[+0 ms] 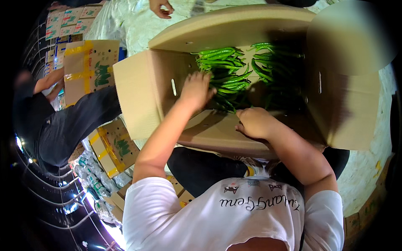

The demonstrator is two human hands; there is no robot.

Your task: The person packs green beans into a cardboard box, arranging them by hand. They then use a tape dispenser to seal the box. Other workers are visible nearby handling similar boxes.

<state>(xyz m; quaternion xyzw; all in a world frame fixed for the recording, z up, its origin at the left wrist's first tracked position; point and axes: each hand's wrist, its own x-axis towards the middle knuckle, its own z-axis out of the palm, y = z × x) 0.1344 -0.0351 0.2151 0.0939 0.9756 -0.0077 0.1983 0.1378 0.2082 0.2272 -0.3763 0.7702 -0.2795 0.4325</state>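
Note:
An open cardboard box (226, 128) stands before me, its flaps spread outward. Long green chili peppers (226, 59) lie inside in a left group, mostly crosswise. A second group of green chili peppers (263, 67) sits to the right, partly in dark shadow. My left hand (196, 89) reaches in at the left group's near-left edge, palm down, thumb apart from the fingers; no pepper shows in its grasp. Over the near wall bends my right hand (256, 122), fingers curled, close to the tip of a pepper. Its fingertips are partly hidden, so any hold is unclear.
Another person's hand (161, 8) hangs beyond the far flap. At left, a person in dark clothes (69, 125) is beside a taped carton (91, 70). Another taped carton (114, 147) and plastic-wrapped goods (94, 178) lie below. Pale sheeting (138, 28) spreads behind the box.

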